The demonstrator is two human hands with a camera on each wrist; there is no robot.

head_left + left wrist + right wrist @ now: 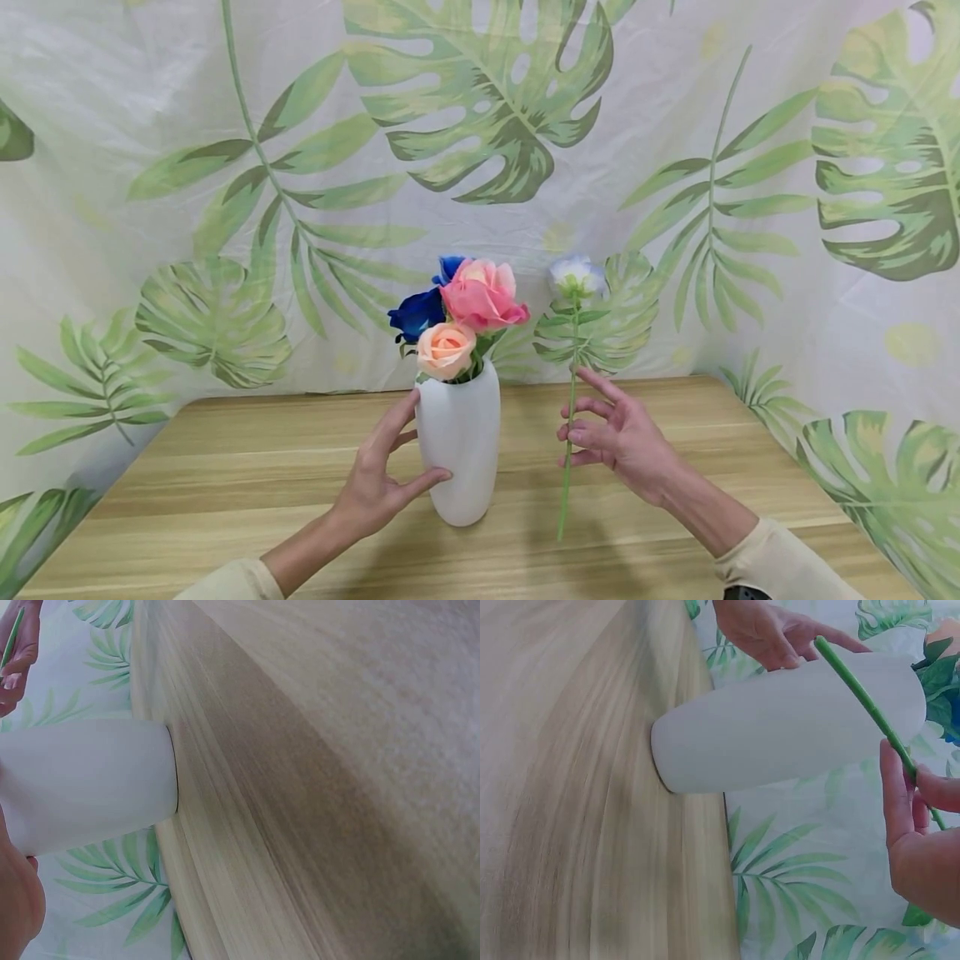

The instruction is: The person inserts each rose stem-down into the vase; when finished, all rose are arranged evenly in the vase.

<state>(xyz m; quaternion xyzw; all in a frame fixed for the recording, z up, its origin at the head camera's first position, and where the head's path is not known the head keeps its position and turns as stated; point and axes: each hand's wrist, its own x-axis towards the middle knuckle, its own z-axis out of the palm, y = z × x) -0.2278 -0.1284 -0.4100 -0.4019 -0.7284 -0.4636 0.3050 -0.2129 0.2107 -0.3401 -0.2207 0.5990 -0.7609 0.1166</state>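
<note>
A white vase point(459, 450) stands upright on the wooden table, holding a pink rose point(483, 296), a peach rose point(446, 350) and dark blue roses point(417, 315). My left hand point(378, 475) grips the vase from its left side, thumb across the front and fingers along the side toward the rim. To the right of the vase, my right hand point(626, 437) pinches the green stem of a pale blue and white flower point(576, 275) between thumb and fingers. That flower is upright, bloom on top; its stem's lower end point(821, 643) hangs free, apart from the vase.
The table point(262, 458) has light wood grain, and its far edge runs just behind the vase. A white cloth point(480, 225) printed with green leaves hangs behind and beside the table.
</note>
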